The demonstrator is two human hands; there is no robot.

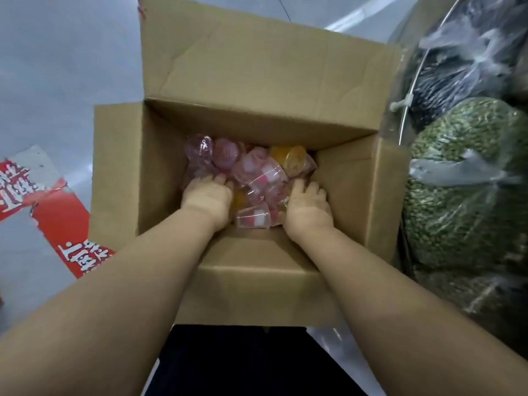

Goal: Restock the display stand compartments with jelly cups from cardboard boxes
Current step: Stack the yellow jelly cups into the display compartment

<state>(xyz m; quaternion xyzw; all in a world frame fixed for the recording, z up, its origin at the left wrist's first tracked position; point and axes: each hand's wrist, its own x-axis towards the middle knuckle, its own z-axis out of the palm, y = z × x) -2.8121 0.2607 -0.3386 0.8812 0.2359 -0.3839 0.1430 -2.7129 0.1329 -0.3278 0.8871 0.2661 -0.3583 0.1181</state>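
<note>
Both hands down inside the open cardboard box [257,115]. Left hand [207,195] lies knuckles-up on the jelly cups [257,178], fingers curled into the pile; whether it has hold of any I cannot tell. Right hand [307,205] likewise, fingers buried at the pile's other edge, hold unclear. Cups heaped loose between and just beyond the hands, pink and yellow. I judge them light, slick, thin-walled; scoop from beneath in handfuls, not by the film lids. Bagged green beans [463,181] beyond the right hand.
</note>
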